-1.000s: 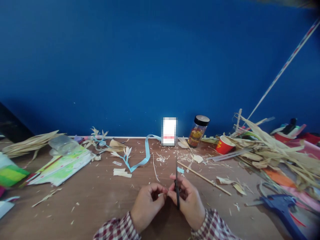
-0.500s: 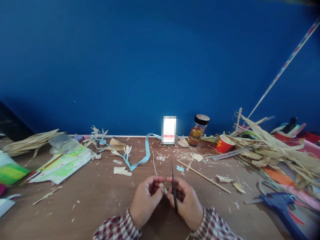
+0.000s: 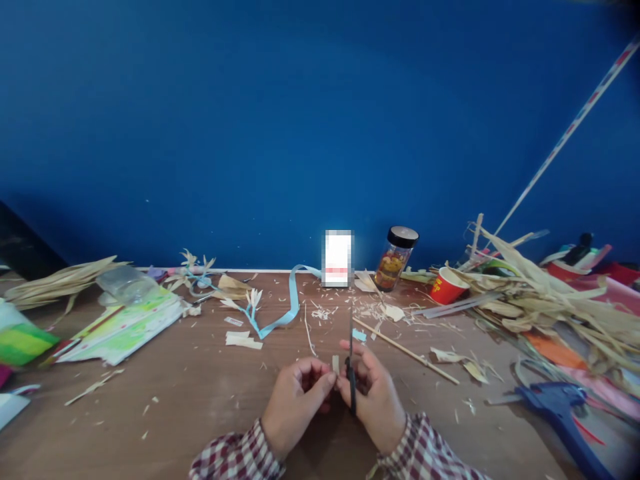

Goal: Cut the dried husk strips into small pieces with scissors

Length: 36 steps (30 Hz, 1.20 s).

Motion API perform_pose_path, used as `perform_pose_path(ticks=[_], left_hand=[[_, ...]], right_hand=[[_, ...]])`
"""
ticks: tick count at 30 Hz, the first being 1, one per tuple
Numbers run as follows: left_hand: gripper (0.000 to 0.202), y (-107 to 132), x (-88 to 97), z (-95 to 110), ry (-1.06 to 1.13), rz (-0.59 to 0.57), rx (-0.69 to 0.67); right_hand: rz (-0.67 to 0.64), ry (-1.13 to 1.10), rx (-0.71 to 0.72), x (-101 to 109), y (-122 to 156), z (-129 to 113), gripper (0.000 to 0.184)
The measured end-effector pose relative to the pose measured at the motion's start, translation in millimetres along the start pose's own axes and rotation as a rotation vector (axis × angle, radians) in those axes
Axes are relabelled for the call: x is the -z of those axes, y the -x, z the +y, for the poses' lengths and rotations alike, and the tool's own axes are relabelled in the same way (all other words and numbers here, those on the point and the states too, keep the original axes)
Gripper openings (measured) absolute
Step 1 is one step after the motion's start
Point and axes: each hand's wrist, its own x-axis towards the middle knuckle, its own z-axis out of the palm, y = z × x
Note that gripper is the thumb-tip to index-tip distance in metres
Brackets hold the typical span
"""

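Observation:
Between thumb and fingers, my left hand (image 3: 299, 399) pinches a short pale strip of corn husk (image 3: 335, 363), which stands upright near the fingertips. My right hand (image 3: 375, 397) is closed on dark scissors (image 3: 351, 373), their blades pointing away from me. The scissors lie just right of the strip, and the right fingertips come close to it. Beyond the hands, husk strips (image 3: 243, 340) lie near a white husk flower (image 3: 253, 301) with a light blue ribbon (image 3: 294, 300) trailing from its stem.
A blue glue gun (image 3: 557, 400) lies at the right, below a heap of dried husks (image 3: 545, 290). A thin stick (image 3: 405, 350), a red paper cup (image 3: 449, 285) and a lidded jar (image 3: 397, 260) stand or lie beyond. Painted paper (image 3: 125, 327) is at left; scraps litter the table (image 3: 200, 400).
The husk strip has turned from slanting between the hands to upright. My right fingers have spread a little, and the scissors have shifted slightly right.

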Motion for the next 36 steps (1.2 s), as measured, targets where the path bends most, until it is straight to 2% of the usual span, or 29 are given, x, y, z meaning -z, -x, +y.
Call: perform_pose_path(ticks=[10, 15, 25, 32, 36], left_hand=[[0.028, -2.6, 0.3, -5.5, 0.171, 0.019, 0.165], [0.025, -3.9, 1.6, -5.3, 0.242, -0.029, 0.204], [0.025, -3.5, 3.1, -4.1, 0.231, -0.006, 0.186], [0.028, -3.0, 1.6, -2.6, 0.112, 0.035, 0.156], [0.028, -2.2, 0.8, 0.5, 0.122, 0.035, 0.175]], right_hand=[[0.029, -0.029, 0.001, -0.6, 0.8, -1.2, 0.052], [0.009, -0.019, -0.001, -0.2, 1.7, -0.2, 0.052], [-0.014, -0.027, 0.014, -1.4, 1.2, 4.3, 0.053], [-0.02, -0.056, -0.013, -0.9, 1.4, 1.6, 0.051], [-0.015, -0.08, -0.019, -1.5, 0.9, 1.2, 0.053]])
